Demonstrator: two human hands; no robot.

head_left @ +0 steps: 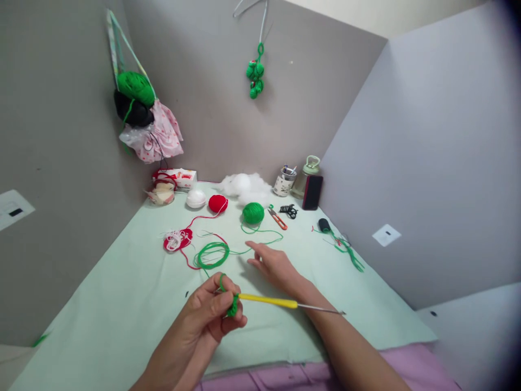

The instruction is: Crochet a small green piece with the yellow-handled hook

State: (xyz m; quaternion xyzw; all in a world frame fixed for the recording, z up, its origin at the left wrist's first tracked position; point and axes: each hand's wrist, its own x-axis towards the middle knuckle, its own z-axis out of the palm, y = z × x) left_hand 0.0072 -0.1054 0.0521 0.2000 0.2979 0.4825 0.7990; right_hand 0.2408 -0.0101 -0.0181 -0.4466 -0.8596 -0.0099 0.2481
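My left hand [209,312] pinches a small piece of green crochet [232,307] between thumb and fingers, with a loop of green yarn over the index finger. A crochet hook [268,300] with a yellow handle is caught at this piece and points right, its thin metal end above my right forearm. Farther forward, my right hand [277,267] hovers over the table, index finger stretched out and thumb apart. Its fingertips are close to a green yarn strand; whether they touch it I cannot tell. Left of them lies a coil of green yarn [211,266], and beyond is a green yarn ball [253,213].
Along the back stand white stuffing [244,187], a red yarn ball [218,203], a pen cup [284,182], a bottle [300,182] and a phone [312,193]. Orange-handled snips [279,219] lie nearby. Red and white yarn [178,239] is at left, dark-green yarn [324,225] at right. Grey partitions enclose the table.
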